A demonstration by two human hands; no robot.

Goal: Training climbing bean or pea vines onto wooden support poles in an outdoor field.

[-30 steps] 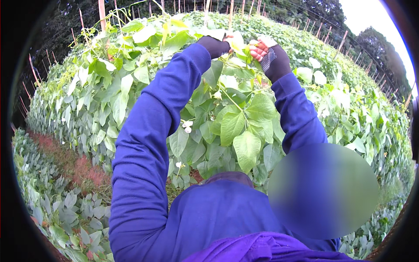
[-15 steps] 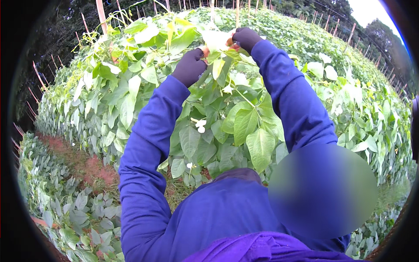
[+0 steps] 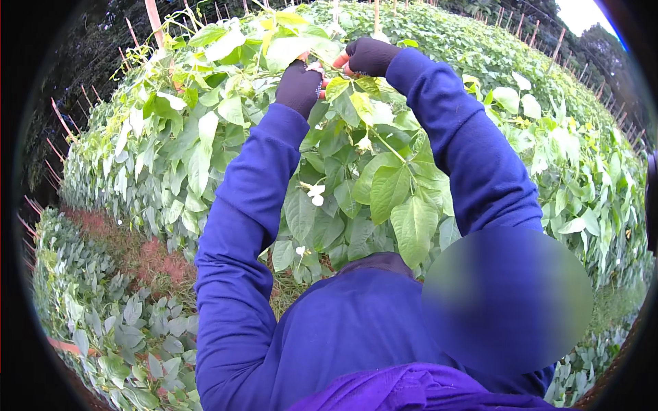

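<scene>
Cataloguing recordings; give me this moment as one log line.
left hand: gloved, among upper leaves | right hand: gloved, reaching toward left hand | grips: unclear | white flowers: below both hands

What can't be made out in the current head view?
Head view: what the left hand pinches, if anything; leaves and the hand itself obscure the grip.
Head view: some fingers of the right hand; its back hides them.
Head view: part of the right sleeve; a round blur covers it.
Head view: tip of the thick stake at upper left; the upper edge crops it.
</scene>
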